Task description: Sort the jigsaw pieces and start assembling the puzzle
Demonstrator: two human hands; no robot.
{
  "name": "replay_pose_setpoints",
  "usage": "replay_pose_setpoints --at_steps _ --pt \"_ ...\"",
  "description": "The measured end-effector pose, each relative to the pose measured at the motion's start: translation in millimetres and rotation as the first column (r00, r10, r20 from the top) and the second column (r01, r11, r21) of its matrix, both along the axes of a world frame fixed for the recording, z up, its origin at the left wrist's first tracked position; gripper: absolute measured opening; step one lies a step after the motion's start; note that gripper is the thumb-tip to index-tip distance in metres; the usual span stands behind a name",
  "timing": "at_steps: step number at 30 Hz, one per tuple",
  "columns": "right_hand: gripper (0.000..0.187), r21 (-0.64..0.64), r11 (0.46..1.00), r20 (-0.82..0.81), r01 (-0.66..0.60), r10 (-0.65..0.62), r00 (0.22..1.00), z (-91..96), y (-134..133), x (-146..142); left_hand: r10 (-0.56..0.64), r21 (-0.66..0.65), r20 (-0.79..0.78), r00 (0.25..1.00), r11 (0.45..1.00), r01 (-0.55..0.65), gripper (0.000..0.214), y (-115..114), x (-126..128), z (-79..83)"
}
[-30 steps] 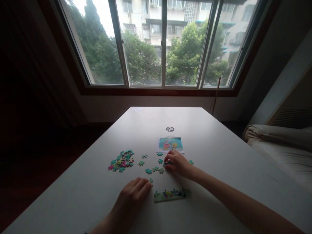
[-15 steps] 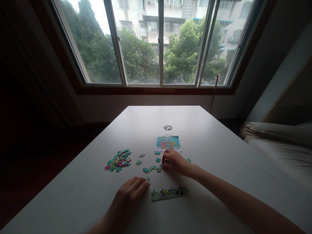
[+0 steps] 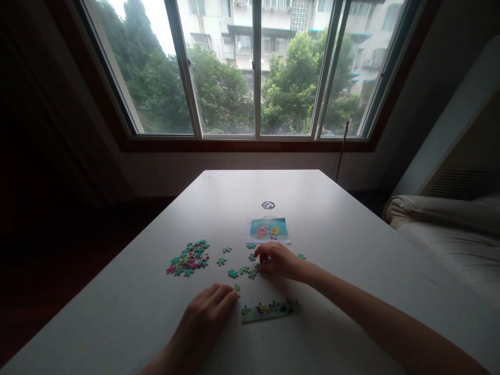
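Observation:
My left hand [image 3: 211,307] rests on the white table [image 3: 136,291], fingers together, its tips gripping the edge of a pale green puzzle piece [image 3: 236,288]. Farther forward, my right hand [image 3: 279,260] hovers low over the loose pieces. Its index finger and thumb are apart, with nothing clearly held between them. Near its fingertips lie a greenish piece [image 3: 252,273] and a teal piece [image 3: 252,257]. An assembled strip of puzzle pieces [image 3: 269,311] lies in front of me, right of my left hand. The palm side of both hands is hidden.
A heap of mixed puzzle pieces [image 3: 189,259] lies at the left. Behind my right hand is a picture sheet [image 3: 269,229] with cartoon figures, and beyond it a round hole or disc [image 3: 268,205]. A covered sofa [image 3: 449,234] stands right of the table.
My right hand has shifted slightly left, and its index finger has lifted away from the thumb. My left hand stays by the same piece. The view has moved a little.

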State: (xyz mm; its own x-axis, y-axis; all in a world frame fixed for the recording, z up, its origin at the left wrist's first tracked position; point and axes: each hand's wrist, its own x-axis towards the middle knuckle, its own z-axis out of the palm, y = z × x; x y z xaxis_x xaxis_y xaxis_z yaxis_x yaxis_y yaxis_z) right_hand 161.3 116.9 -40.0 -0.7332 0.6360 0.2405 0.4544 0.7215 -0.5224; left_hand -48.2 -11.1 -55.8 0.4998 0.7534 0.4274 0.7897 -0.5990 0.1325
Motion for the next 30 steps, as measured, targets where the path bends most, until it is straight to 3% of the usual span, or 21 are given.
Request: replay_pose_setpoints --at_steps 6,12,15,21,30 --pt "0.015 0.071 0.997 0.014 -0.033 0.032 0.999 1.7 -2 -2 -0.005 0.034 0.009 1.0 0.999 0.004 0.022 -1 0 -1.0" --pt "0.019 0.09 0.995 -0.024 -0.037 0.039 0.999 -9.7 -5 -7 -0.033 0.075 0.07 0.997 0.997 0.027 0.018 -3 2 2.1" --pt "0.016 0.093 0.995 0.0 -0.041 0.041 0.999 -11.8 -5 -9 -0.137 0.123 0.093 0.986 0.984 0.125 0.02 -4 6 6.4" --pt "0.017 0.104 0.992 0.04 -0.073 0.07 0.997 -8.5 -7 -11 -0.398 -0.023 0.024 0.917 0.917 0.398 0.022 -6 13 16.7" --pt "0.015 0.051 0.991 0.078 -0.123 0.119 0.99 6.9 -10 -9 -0.436 -0.061 -0.012 0.9 0.899 0.434 0.022 -9 13 20.3"
